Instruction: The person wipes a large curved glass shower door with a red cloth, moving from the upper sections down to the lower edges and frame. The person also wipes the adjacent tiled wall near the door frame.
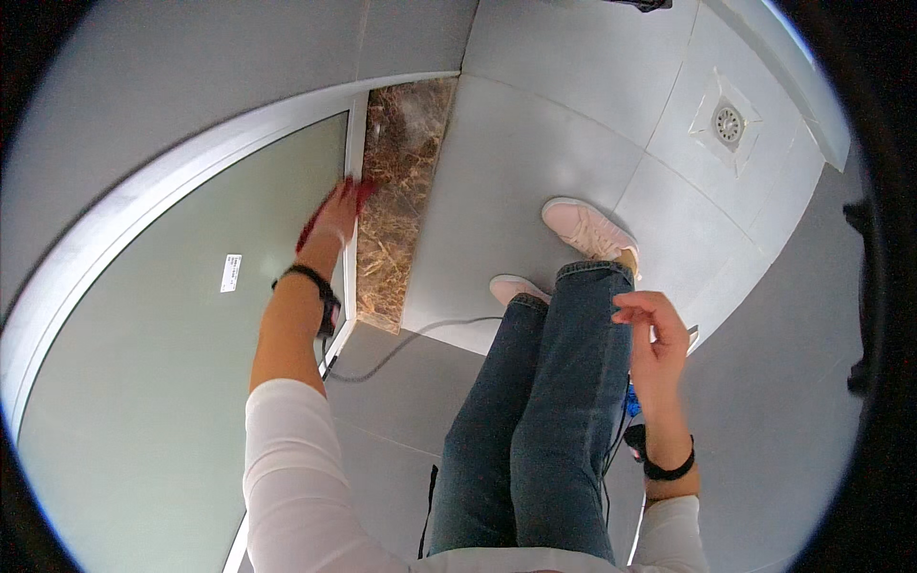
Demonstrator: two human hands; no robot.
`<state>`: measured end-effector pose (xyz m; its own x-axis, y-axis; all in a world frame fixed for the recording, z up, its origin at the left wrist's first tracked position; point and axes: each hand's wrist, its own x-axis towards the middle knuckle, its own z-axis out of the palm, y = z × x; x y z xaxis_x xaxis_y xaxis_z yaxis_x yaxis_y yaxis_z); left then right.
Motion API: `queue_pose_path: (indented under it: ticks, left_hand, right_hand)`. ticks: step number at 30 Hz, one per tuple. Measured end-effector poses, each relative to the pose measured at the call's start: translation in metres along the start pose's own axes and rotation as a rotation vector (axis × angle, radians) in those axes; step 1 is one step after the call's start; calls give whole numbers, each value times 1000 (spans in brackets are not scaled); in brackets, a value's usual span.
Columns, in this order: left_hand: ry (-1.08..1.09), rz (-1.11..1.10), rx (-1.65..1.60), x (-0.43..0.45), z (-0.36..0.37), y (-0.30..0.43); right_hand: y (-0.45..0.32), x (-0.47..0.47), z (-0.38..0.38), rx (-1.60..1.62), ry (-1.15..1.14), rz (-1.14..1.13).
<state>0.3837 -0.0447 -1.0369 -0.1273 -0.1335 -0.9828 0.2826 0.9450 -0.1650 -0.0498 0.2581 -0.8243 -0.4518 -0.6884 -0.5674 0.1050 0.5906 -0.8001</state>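
My left hand (337,215), blurred, is shut on a red cloth (365,192) that shows on both sides of it. The hand lies against or just over the lower part of a frosted glass panel (165,329), by its white frame (354,143). Whether the cloth touches the glass or the frame cannot be told. My right hand (655,336) hangs beside my right leg with its fingers loosely curled and apart, holding nothing. A black strap with a small device circles each wrist. A label bearing writing (231,273) is stuck on the panel.
A brown marble sill (394,215) runs along the frame. Grey floor tiles (530,165) hold a round drain (728,124) at the upper right. A grey hose or cable (401,351) curves from the frame towards my feet. Something blue (632,401) and dark cords are beside my right leg.
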Motion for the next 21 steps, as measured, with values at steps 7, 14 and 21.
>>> queue_pose_path:
  ticks: [7, 14, 21]
  left_hand:
    - [-300, 464, 52, -182, 82, 117]
    - [-82, 39, -49, -186, -14, -10]
    - [72, -354, -19, -114, -126, -165]
  right_hand:
    - [-27, -12, -19, -20, -45, -1]
    - [-44, -28, -35, -108, -79, -60]
    - [-52, -47, -20, -78, -175, -65]
